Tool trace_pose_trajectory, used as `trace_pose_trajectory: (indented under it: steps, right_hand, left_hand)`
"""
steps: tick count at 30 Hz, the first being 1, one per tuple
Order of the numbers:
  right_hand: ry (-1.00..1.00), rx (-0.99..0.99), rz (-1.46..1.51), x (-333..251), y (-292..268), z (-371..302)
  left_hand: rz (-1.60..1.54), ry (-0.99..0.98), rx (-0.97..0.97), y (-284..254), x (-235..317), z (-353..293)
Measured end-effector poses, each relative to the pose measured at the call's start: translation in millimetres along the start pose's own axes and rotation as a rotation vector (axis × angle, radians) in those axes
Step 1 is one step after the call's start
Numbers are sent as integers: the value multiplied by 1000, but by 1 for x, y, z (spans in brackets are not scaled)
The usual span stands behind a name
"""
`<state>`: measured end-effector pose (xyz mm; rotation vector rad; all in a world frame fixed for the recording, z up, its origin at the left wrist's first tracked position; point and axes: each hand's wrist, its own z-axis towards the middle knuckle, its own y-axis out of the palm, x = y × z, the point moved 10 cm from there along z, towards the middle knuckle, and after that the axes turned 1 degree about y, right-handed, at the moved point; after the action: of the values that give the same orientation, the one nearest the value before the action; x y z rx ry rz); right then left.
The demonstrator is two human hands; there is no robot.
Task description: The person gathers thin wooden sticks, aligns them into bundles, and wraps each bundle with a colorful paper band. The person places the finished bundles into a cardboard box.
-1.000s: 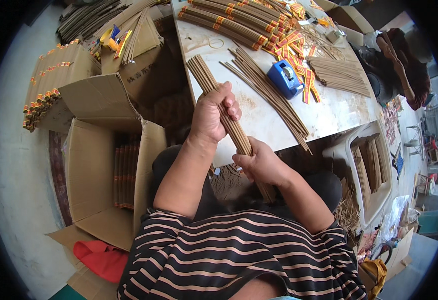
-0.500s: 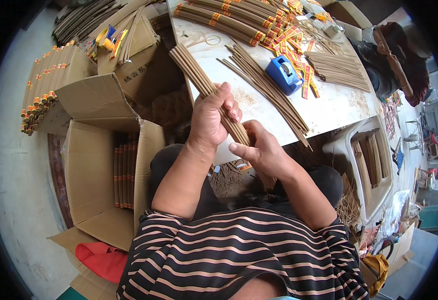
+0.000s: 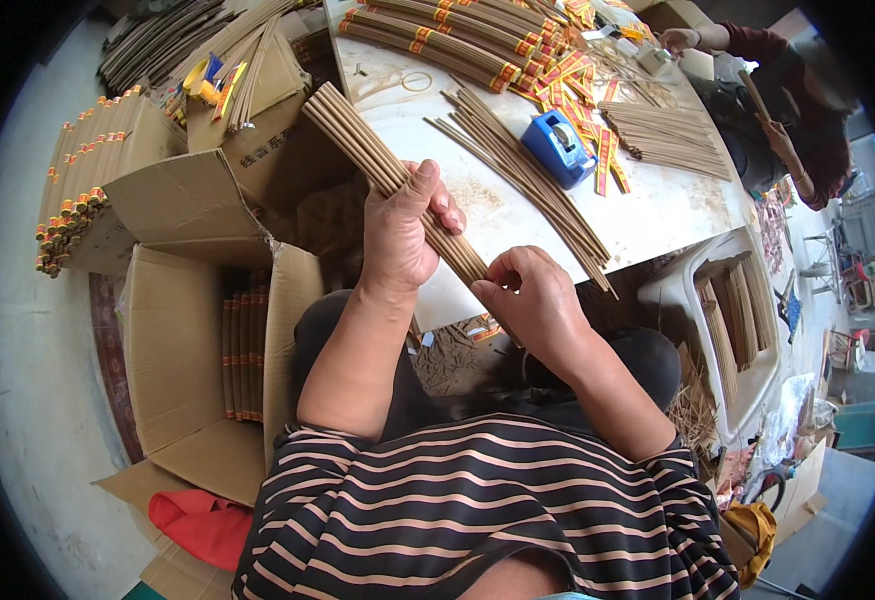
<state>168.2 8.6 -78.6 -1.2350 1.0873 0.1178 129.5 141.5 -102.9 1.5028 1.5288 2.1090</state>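
My left hand (image 3: 403, 225) is wrapped round a bundle of thin brown incense sticks (image 3: 353, 135), held at a slant over the near edge of the white table (image 3: 378, 95). At the bundle's lower end, the thumb and fingers of my right hand (image 3: 538, 300) are pinched together on the sticks. Its knuckles hide the tips there. Farther right on the table lies a loose row of incense sticks (image 3: 528, 190), beside a blue tape dispenser (image 3: 559, 150). Red and yellow paper labels (image 3: 583, 90) lie scattered behind the dispenser.
Banded incense bundles (image 3: 428, 45) lie at the back. On my left, an open cardboard box (image 3: 173, 350) holds several bundles; others are stacked (image 3: 88, 190) beyond it. A white bin (image 3: 773, 350) with sticks stands at right. A co-worker (image 3: 808, 110) sits across the right corner.
The left hand and bundle have shifted slightly left. My right hand's fingers, spread apart before, have drawn together at the lower end. The co-worker has leaned in, one hand reaching over the table.
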Motion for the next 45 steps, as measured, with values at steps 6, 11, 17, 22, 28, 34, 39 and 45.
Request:
trace_pose_trajectory:
  steps: [6, 11, 17, 22, 28, 34, 39, 45]
  right_hand:
    - [18, 1, 10, 0, 1, 1]
    - [127, -154, 112, 6, 6, 5]
    - [67, -103, 190, 1, 2, 5]
    - [78, -204, 151, -2, 5, 6]
    - [41, -307, 27, -5, -16, -8]
    - [1, -151, -274, 36, -107, -77]
    - [309, 252, -426, 145, -209, -181]
    - [761, 122, -748, 283, -252, -291]
  left_hand:
    - [2, 14, 11, -3, 0, 1]
    - [-15, 5, -6, -2, 1, 0]
    - [-30, -1, -2, -1, 3, 1]
    - [-39, -3, 11, -2, 3, -1]
    - [-111, -4, -3, -12, 8, 6]
    - [-191, 47, 47, -27, 23, 12]
    - [-290, 0, 3, -21, 20, 12]
    - [-433, -79, -81, -6, 8, 10]
